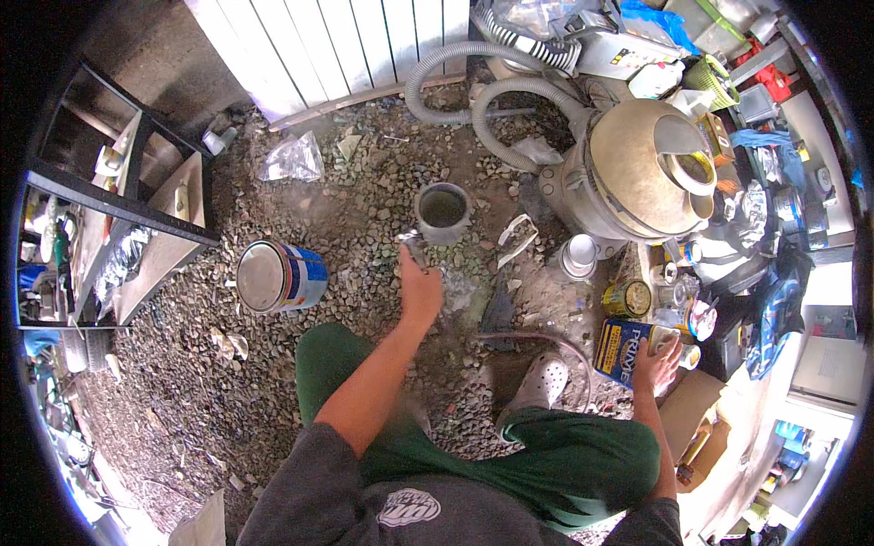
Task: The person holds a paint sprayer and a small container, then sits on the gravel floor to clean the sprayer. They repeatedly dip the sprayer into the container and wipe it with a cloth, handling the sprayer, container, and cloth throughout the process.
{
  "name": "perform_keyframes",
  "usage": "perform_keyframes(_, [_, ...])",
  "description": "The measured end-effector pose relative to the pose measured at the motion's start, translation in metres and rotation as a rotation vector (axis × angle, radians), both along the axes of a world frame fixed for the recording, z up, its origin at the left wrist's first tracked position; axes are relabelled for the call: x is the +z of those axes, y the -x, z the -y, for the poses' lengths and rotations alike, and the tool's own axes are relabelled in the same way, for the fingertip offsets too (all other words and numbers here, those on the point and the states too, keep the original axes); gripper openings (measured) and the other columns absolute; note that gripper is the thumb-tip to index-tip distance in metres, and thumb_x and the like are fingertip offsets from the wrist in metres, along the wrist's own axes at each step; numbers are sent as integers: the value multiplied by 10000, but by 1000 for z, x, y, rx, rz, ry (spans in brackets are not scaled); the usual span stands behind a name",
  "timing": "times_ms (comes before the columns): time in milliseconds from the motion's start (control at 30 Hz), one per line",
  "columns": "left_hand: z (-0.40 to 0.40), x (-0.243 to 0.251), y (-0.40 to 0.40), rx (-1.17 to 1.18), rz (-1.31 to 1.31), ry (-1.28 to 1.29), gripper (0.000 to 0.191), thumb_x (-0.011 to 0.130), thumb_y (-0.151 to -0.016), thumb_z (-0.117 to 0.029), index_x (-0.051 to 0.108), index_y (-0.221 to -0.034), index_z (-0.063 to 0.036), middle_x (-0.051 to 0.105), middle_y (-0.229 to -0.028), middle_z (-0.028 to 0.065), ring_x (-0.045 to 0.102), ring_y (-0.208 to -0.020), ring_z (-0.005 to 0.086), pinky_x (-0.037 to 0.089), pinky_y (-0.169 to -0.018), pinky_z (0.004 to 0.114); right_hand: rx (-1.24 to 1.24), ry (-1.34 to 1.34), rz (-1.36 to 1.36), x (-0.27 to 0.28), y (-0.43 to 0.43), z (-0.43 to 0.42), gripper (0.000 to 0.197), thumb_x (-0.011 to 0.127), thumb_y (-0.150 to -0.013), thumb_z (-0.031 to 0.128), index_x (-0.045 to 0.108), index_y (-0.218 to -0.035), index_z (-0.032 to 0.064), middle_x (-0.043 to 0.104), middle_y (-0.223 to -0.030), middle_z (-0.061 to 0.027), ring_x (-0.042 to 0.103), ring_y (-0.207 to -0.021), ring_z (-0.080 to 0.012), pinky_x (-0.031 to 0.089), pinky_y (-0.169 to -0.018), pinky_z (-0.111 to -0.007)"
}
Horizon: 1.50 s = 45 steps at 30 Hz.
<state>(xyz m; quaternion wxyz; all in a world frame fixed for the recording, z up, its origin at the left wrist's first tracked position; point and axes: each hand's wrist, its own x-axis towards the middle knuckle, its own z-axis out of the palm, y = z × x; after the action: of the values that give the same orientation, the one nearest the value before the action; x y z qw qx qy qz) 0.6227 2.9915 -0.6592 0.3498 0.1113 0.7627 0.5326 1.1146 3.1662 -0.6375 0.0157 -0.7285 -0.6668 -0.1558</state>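
My left hand (419, 286) is closed around a small greyish tool (414, 247), whose exact kind I cannot tell. Just beyond it a round grey container (442, 213) stands open on the gravel. At the right, my right hand (657, 362) rests with spread fingers on a blue and yellow rectangular can (618, 351). A large round paint can (283, 276), blue and white with a dusty lid, stands on the gravel left of my left hand.
A big dusty canister vacuum (638, 174) with a ribbed hose (491, 102) stands at the upper right. Jars and cans (627, 298) crowd beside it. A metal-framed shelf (123, 205) is at the left, a cardboard box (703, 423) at the lower right. A thin hose (546, 336) lies near my shoe.
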Motion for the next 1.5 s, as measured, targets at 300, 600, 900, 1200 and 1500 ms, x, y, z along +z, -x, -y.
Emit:
perform_keyframes(300, [-12, 31, -10, -42, 28, 86, 840, 532, -938, 46, 26, -1606, 3, 425, -1452, 205, 578, -1072, 274, 501, -830, 379, -37, 25, -6, 5, -6, 1, 958, 683, -835, 607, 290, -1564, 127, 376, -1566, -186, 431, -1380, -385, 399, -1064, -562])
perform_keyframes(600, [-6, 8, -2, -21, -47, -14, 836, 557, -943, -13, 20, -1576, 78, 202, -1625, 262, 226, -1504, 368, 242, -1198, 368, -15, 43, -15, 2, -6, -1, 965, 658, -838, 641, 288, -1570, 135, 358, -1579, -180, 401, -1407, -387, 378, -1089, -561])
perform_keyframes(900, [-18, 49, -15, -69, -1, -27, 839, 553, -946, 13, 21, -1594, 33, 244, -1609, 261, 306, -1472, 349, 300, -1168, 371, -95, 51, -51, 8, -6, 4, 953, 702, -812, 597, 320, -1561, 145, 353, -1586, -177, 396, -1412, -385, 351, -1108, -563])
perform_keyframes(1200, [-4, -14, 6, 152, 204, -169, 723, 529, -961, -14, 173, -1585, -98, 543, -1084, 57, 508, -746, 134, 434, -611, 283, -110, 94, -77, 16, 8, -2, 981, 702, -795, 603, 324, -1557, 114, 348, -1590, -172, 373, -1425, -371, 335, -1119, -556])
perform_keyframes(1500, [-5, -3, -7, 169, 299, -240, 539, 563, -918, -17, 366, -1414, -99, 517, -1021, 19, 534, -873, 157, 529, -679, 333, -109, 119, -49, 18, 4, 0, 954, 673, -824, 608, 325, -1560, 110, 336, -1595, -178, 360, -1429, -366, 312, -1135, -551])
